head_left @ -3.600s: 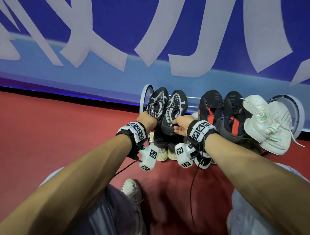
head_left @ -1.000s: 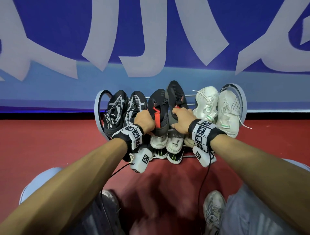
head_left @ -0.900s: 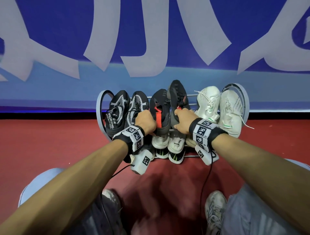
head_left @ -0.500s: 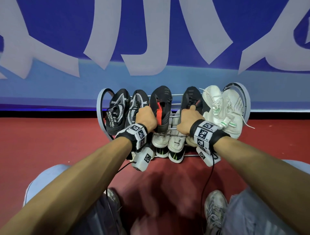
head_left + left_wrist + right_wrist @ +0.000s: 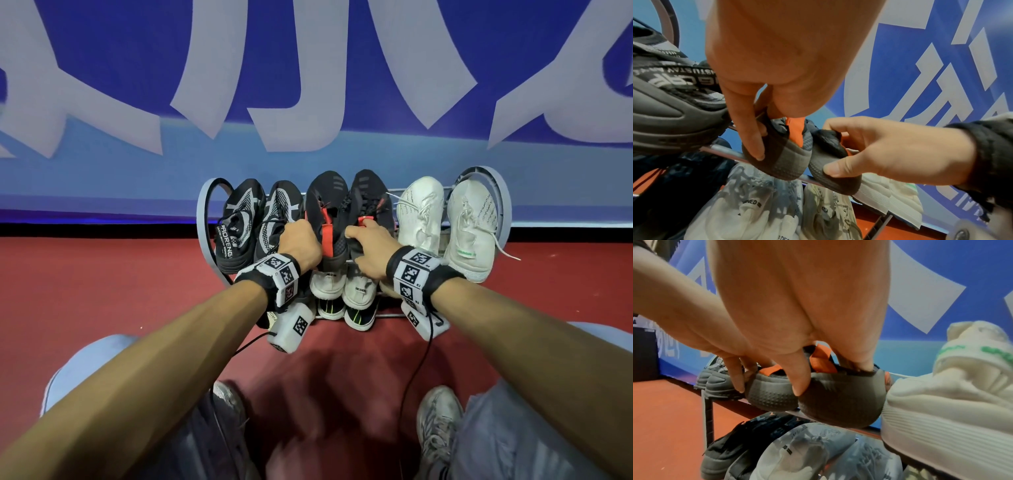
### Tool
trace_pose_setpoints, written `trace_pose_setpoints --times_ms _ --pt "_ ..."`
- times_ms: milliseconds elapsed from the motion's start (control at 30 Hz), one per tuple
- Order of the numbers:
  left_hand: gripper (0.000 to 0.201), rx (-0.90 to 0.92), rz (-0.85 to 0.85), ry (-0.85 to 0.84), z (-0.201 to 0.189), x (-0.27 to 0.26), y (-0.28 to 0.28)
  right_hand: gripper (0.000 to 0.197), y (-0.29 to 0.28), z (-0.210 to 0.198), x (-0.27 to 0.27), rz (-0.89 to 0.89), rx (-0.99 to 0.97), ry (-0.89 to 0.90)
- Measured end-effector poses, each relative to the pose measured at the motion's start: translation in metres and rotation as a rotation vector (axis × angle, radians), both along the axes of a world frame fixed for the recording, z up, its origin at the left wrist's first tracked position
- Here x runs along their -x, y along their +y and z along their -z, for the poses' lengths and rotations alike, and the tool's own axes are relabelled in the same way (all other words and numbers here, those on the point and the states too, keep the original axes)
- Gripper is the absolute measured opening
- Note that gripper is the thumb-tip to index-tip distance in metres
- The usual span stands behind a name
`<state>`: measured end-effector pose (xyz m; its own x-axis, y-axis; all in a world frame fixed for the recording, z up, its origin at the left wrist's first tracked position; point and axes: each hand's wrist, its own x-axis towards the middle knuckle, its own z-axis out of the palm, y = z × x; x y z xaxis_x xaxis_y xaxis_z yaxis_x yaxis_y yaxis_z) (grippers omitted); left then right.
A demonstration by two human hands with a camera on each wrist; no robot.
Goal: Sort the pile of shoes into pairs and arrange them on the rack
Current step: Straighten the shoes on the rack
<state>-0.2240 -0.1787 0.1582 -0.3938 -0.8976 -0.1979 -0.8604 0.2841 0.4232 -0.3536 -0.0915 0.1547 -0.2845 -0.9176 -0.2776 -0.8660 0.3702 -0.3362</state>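
Note:
A black shoe with a red tab (image 5: pixel 325 209) and its match (image 5: pixel 371 198) stand side by side, toes to the wall, in the middle of the rack's (image 5: pixel 205 219) top tier. My left hand (image 5: pixel 301 241) grips the left one's heel (image 5: pixel 783 160), thumb on the outside. My right hand (image 5: pixel 366 245) grips the other heel (image 5: pixel 842 404), fingers tucked inside the collar. A black-and-grey knit pair (image 5: pixel 239 219) stands to the left of them. A white pair (image 5: pixel 445 219) stands to the right, close against the right black shoe.
On the lower tiers are white shoes (image 5: pixel 327 284) and black shoes with green marks (image 5: pixel 358 317). A blue banner wall rises right behind the rack. The floor is red. My knees and grey sneakers (image 5: pixel 436 421) are just in front.
My hands have left the knit pair for the black-red pair. The right black shoe has come off the left one and now stands beside it. The white pair stands straighter and further apart.

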Motion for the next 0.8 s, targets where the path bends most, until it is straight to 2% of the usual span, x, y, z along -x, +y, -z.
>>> trace_pose_setpoints --times_ms 133,267,400,567,633,733,800 --pt "0.023 -0.022 0.038 -0.044 -0.002 -0.001 -0.002 0.048 0.002 0.009 0.003 0.046 -0.004 0.186" --pt "0.021 -0.018 0.059 -0.071 -0.002 -0.001 -0.003 0.052 0.001 0.003 0.014 0.165 -0.036 0.065" --pt "0.019 -0.014 0.063 -0.065 -0.004 -0.002 -0.003 0.03 -0.001 0.0 0.021 0.158 0.137 -0.057" --pt "0.009 -0.033 0.102 -0.079 -0.004 -0.003 -0.005 0.018 0.003 0.004 0.029 0.198 0.125 -0.099" --pt "0.007 -0.052 0.106 -0.068 -0.004 -0.002 -0.006 0.021 0.003 0.006 0.03 0.18 0.113 -0.089" --pt "0.018 -0.128 0.092 -0.046 -0.005 -0.001 -0.01 0.032 0.003 0.004 0.033 0.13 0.073 -0.073" --pt "0.02 -0.164 0.072 -0.043 -0.007 0.001 -0.012 0.032 0.003 -0.001 0.035 0.13 0.099 -0.113"
